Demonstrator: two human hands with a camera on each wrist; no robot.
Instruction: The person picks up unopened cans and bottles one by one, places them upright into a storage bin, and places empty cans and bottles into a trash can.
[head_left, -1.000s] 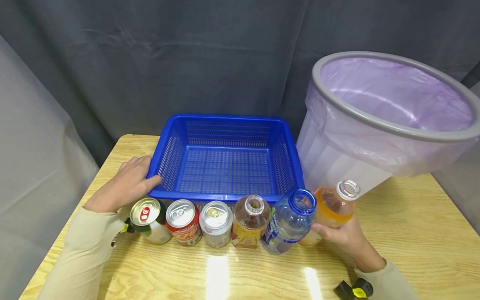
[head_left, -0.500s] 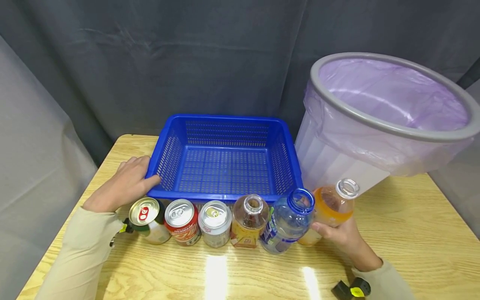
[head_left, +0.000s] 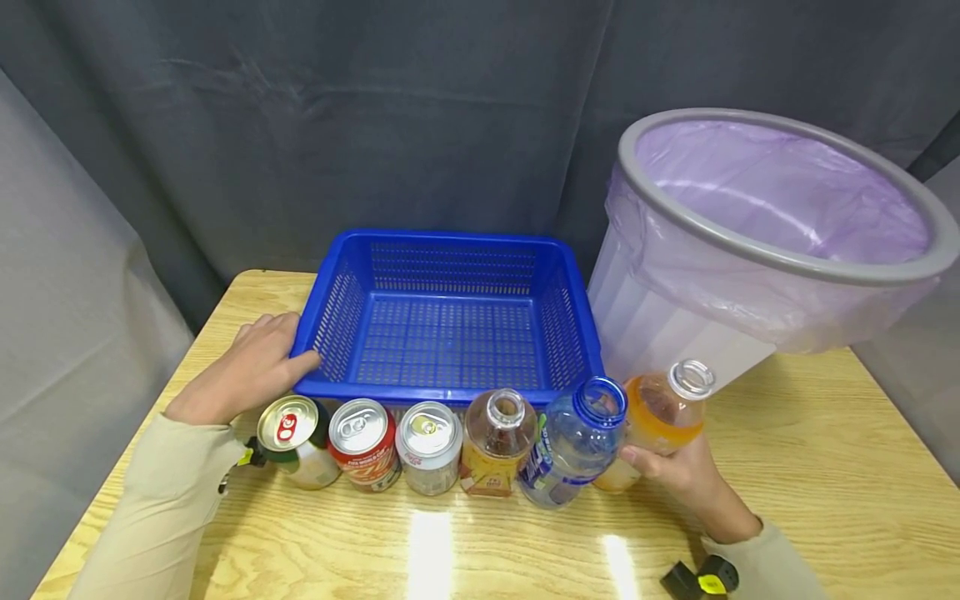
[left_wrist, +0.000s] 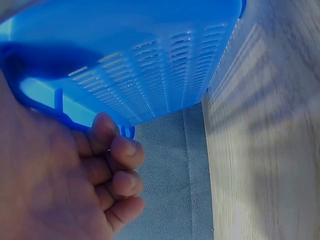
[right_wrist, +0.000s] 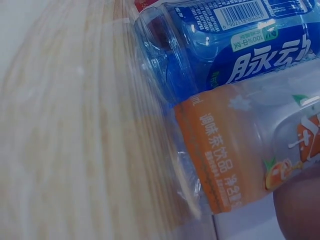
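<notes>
My right hand (head_left: 681,477) gripped orange bottle (head_left: 666,415), lower right; left hand (head_left: 253,367) pinched basket (head_left: 450,394). Likely steadying; next needed straight lift.

Right hand (head_left: 686,477): fingers mostly hidden from here behind the orange bottle (head_left: 666,423), whose foot is partly screened by the blue bottle (head_left: 566,454). Basket (head_left: 442,394): outer front wall largely masked by the cans (head_left: 366,450) and bottles; in the left wrist view its top is cut off, as is part of the left hand (head_left: 258,362). Bin (head_left: 675,333): floor out of sight. Table (head_left: 337,550) and sleeves (head_left: 161,500): cropped at the lower edge. White can (head_left: 431,454): lettering too small to read. Right wrist view: both bottle necks beyond the right edge; red object (right_wrist: 145,4) too cropped to identify; table blurred.
</notes>
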